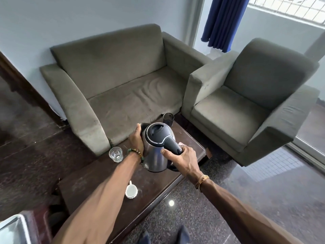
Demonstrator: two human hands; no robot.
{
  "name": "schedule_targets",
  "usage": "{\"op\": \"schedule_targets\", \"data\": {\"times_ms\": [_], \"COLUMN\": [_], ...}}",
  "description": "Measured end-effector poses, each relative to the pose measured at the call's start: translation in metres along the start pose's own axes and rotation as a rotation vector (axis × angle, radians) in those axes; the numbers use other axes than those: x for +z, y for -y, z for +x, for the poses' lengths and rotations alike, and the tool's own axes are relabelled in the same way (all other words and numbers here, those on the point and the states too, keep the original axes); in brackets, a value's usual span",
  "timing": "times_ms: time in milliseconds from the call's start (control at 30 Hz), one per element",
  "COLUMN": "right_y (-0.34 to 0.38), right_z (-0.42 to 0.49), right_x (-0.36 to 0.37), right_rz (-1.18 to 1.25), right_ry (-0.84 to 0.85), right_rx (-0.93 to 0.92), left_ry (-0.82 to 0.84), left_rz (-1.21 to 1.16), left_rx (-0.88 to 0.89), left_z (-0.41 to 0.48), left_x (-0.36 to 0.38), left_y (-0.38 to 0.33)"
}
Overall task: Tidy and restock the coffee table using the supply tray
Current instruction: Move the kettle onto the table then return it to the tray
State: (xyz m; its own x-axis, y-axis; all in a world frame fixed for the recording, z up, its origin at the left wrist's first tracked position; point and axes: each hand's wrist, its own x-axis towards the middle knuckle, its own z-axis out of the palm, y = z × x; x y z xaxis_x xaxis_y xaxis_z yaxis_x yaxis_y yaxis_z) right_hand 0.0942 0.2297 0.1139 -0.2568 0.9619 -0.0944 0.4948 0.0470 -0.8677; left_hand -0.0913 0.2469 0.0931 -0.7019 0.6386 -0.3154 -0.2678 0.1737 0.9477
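Note:
A steel electric kettle (154, 155) with a black lid stands over the dark wooden coffee table (98, 189). My right hand (182, 159) grips its black handle. My left hand (136, 140) lies against the kettle's left side near the spout, fingers fairly straight. An empty clear glass (115, 154) stands on the table left of the kettle. A white cup (131, 191) lies on its side near the table's front. A dark tumbler (168, 119) stands at the far end. A silvery tray corner (12, 229) shows at the bottom left.
A grey two-seat sofa (123, 85) runs along the table's far side and a grey armchair (246, 106) stands to the right. A polished dark stone floor (246, 199) surrounds the table. A blue curtain (223, 23) hangs by the window.

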Motion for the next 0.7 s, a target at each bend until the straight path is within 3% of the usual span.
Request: {"op": "schedule_targets", "data": {"times_ms": [200,433,700], "right_y": [-0.027,-0.034,0.0], "right_z": [0.058,0.117,0.141], "right_x": [0.006,0.008,0.033], "right_rz": [-0.071,-0.185,-0.108], "right_ry": [0.082,0.246,0.479], "right_rx": [0.051,-0.077,-0.176], "left_ry": [-0.125,-0.326,-0.472], "left_rz": [0.004,-0.067,-0.208], "left_rx": [0.007,-0.047,0.002], "left_z": [0.036,0.066,0.074], "left_x": [0.018,0.021,-0.017], "left_y": [0.021,0.04,0.033]}}
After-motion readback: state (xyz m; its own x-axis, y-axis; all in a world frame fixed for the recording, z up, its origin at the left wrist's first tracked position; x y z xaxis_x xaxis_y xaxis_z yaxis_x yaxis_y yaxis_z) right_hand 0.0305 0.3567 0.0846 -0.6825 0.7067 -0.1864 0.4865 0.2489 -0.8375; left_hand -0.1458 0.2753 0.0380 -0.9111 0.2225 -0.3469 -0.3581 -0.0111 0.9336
